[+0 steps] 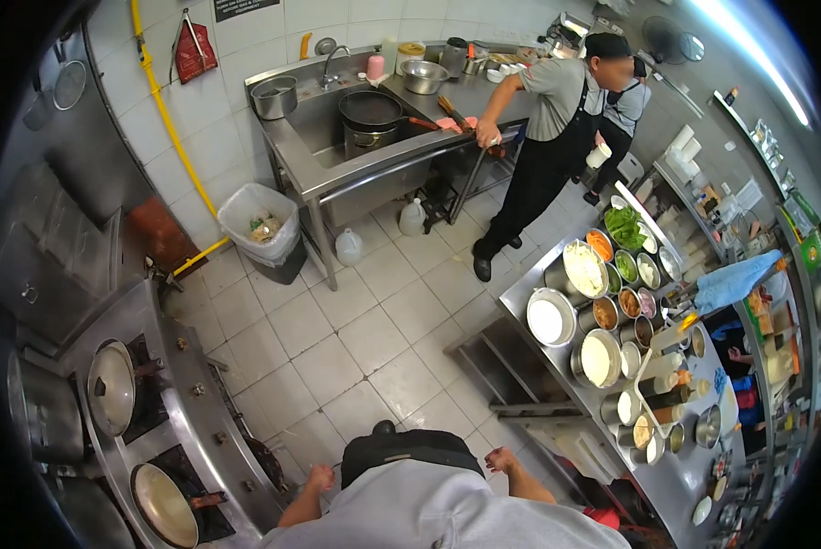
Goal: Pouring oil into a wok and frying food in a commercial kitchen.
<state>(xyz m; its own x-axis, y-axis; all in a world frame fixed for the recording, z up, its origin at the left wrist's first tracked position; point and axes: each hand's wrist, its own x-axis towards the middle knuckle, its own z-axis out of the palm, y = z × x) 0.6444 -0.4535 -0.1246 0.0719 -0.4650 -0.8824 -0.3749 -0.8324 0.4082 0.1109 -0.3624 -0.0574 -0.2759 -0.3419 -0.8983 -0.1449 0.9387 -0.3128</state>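
Observation:
My left hand (321,478) hangs beside my dark apron, near the stove's front edge, with its fingers curled. My right hand (499,460) is held low on the other side of the apron, its fingers bent, below the prep counter's edge. I see nothing in either hand, though the inner side of the left one is hidden. To the left a wok (165,506) rests on a burner, and a lidded pan (111,389) sits on the burner beyond it. On the steel prep counter (520,291) at the right stand several metal containers of cut vegetables, sauces and white contents.
Ahead, a steel sink (314,147) holds a black pan (371,108) on top of a pot (369,141). A co-worker (554,123) stands beside it, another person behind. A lined waste bin (263,226) and plastic jugs (349,247) stand on the tiled floor (376,343).

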